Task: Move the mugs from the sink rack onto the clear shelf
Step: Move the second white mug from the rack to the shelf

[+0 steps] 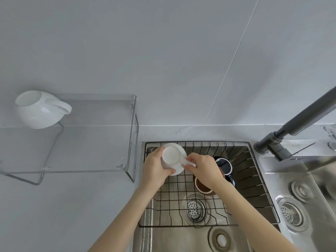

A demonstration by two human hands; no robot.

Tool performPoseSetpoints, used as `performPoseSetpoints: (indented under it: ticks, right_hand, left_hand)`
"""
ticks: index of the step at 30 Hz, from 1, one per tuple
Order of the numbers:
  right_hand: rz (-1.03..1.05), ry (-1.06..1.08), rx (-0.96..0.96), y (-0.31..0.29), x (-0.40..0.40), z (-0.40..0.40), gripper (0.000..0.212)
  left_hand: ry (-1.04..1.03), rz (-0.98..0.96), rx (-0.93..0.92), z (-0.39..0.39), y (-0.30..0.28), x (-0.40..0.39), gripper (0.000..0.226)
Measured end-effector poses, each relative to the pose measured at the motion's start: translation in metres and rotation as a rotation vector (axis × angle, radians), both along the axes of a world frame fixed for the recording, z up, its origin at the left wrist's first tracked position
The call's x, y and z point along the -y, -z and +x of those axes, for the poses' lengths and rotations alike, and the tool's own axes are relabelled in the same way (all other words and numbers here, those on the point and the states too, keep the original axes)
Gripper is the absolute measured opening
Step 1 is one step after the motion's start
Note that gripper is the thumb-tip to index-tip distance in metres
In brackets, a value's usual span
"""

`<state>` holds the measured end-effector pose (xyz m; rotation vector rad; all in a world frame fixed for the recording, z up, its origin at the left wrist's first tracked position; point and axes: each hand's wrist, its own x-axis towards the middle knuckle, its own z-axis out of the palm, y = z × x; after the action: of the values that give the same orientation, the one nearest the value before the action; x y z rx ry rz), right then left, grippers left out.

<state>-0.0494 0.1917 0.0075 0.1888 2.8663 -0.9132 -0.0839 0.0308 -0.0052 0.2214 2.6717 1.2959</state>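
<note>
A white mug [171,155] is upside down over the far left corner of the black wire sink rack [254,180]. My left hand [154,167] wraps its body and my right hand [203,169] pinches its handle. A dark blue mug [224,166] and a brown mug [202,187] lie in the rack, partly hidden by my right hand and wrist. Another white mug [39,110] stands upside down at the far left of the clear shelf [91,142].
The steel sink [181,237] holds the rack, with a drain strainer [194,209] under the wire. A grey faucet [291,128] rises at the right, beside a second basin [309,197]. Grey counter lies below the shelf and the tiled wall stands behind.
</note>
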Motion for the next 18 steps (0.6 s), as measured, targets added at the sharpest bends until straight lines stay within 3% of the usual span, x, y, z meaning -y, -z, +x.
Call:
performPoseSetpoints:
  ticks: [8,18]
  right_hand:
    - [-0.246,0.118,-0.144,-0.069,0.005,0.006,0.020]
    - [-0.369,0.052,-0.301,-0.142,0.055,-0.012,0.010]
  left_hand:
    - [-0.032,0.135,-0.183,0.003,-0.069,0.012,0.077]
    - [-0.076,0.215,-0.362,-0.004,-0.147,0.072,0.069]
